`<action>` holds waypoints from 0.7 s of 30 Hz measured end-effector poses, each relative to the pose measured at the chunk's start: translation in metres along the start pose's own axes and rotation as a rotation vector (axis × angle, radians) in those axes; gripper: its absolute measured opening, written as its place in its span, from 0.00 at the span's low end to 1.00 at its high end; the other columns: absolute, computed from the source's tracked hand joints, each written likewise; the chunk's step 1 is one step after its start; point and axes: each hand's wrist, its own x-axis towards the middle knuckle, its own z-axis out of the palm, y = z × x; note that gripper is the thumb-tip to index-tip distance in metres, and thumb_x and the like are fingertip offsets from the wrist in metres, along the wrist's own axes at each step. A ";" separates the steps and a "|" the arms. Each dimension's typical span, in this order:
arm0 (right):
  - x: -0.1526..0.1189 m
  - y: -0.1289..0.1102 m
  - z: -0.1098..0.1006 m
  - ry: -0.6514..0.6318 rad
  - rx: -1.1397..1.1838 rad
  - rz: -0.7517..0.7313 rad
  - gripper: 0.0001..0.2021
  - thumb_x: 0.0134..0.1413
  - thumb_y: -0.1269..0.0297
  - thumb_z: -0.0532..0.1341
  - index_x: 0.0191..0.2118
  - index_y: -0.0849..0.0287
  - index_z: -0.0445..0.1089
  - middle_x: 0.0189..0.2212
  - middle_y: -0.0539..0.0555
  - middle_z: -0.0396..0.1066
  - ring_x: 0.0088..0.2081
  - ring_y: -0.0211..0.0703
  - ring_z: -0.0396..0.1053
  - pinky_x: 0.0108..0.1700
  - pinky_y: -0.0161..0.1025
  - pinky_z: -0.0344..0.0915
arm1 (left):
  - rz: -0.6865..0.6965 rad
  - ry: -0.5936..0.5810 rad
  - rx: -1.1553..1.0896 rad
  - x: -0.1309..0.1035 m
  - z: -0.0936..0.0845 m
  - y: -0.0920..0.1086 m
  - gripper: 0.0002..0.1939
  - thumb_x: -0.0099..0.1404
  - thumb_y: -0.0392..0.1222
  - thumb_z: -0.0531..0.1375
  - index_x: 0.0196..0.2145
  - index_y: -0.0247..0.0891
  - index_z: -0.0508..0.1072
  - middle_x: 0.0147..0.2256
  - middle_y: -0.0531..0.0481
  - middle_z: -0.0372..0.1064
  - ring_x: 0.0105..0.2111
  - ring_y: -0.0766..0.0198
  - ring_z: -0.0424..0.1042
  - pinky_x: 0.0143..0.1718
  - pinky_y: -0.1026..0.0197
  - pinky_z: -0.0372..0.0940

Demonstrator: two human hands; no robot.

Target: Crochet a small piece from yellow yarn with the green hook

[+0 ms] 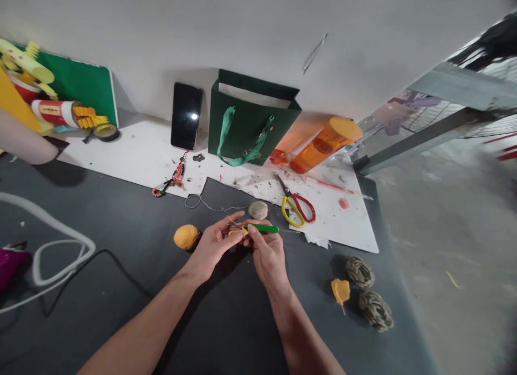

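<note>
My left hand [214, 244] pinches a small yellow crochet piece [239, 232] at the middle of the view. Close against it, my right hand [267, 250] is closed around a crochet hook with a green handle [264, 228], whose handle end points right. The hook's tip is hidden among the fingers. A yellow yarn ball [187, 237] lies just left of my left hand. Behind my hands sits a beige yarn ball [258, 210], with a thin grey strand trailing left from it.
Scissors [298, 205] with red and yellow handles lie behind right. A phone [186, 116], green paper bag [250, 122] and orange bottle [325, 144] stand by the wall. Two grey-green bundles [359, 271] and a yellow piece [340, 292] lie right; white cable [38, 262] left.
</note>
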 end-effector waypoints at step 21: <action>-0.001 0.000 0.000 0.011 -0.001 -0.011 0.14 0.47 0.52 0.74 0.34 0.55 0.78 0.26 0.48 0.77 0.23 0.37 0.68 0.27 0.36 0.66 | -0.006 0.006 -0.036 0.001 0.001 0.001 0.32 0.53 0.46 0.76 0.55 0.38 0.79 0.39 0.47 0.80 0.37 0.64 0.73 0.47 0.57 0.65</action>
